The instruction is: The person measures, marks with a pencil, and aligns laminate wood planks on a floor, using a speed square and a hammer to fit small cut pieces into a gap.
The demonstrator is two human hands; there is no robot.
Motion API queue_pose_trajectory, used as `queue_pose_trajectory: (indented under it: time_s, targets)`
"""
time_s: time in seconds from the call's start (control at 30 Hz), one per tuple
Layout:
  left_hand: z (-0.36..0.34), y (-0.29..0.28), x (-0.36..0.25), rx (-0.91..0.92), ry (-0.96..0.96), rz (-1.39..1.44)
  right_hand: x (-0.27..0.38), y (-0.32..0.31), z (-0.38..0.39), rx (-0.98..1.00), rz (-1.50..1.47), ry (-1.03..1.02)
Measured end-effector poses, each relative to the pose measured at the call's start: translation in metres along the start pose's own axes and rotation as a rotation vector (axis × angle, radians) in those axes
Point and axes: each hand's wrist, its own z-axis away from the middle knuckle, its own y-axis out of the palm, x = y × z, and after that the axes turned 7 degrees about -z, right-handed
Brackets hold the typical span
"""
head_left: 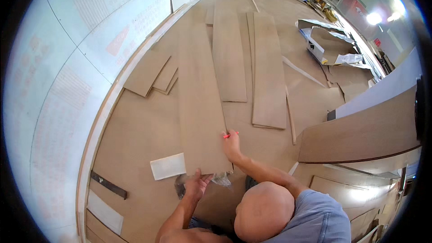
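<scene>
A long wood-tone floor plank [200, 94] stretches away from me, its near end by my body. My left hand [197, 185] is at that near end, thumb over the edge and fingers along it, partly hidden. My right hand [231, 145] is closed around a short red pencil [230, 135] at the plank's right edge, several hand widths up from the near end. Crumpled clear plastic [221, 179] lies just below the plank's end. To the left of that end is a white rectangular sheet [168, 166].
More planks [270, 72] lie to the right, with shorter offcuts [148, 73] by the left wall [67, 63]. A dark metal square [108, 184] rests at lower left. Torn open cardboard packaging [330, 45] sits far right. A raised wooden panel [360, 130] juts in from the right.
</scene>
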Motion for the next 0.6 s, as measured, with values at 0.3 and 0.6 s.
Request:
queue_pose_trajectory:
  time_s: [0.3,0.6]
  targets:
    - [-0.021,0.011,-0.062,0.098,-0.097,-0.592,-0.012,-0.034,-0.105,-0.191,-0.011,0.026]
    - [0.066,0.047,-0.151,-0.08,0.405,-0.861,-0.014,-0.053,-0.24,-0.177,-0.107,0.104]
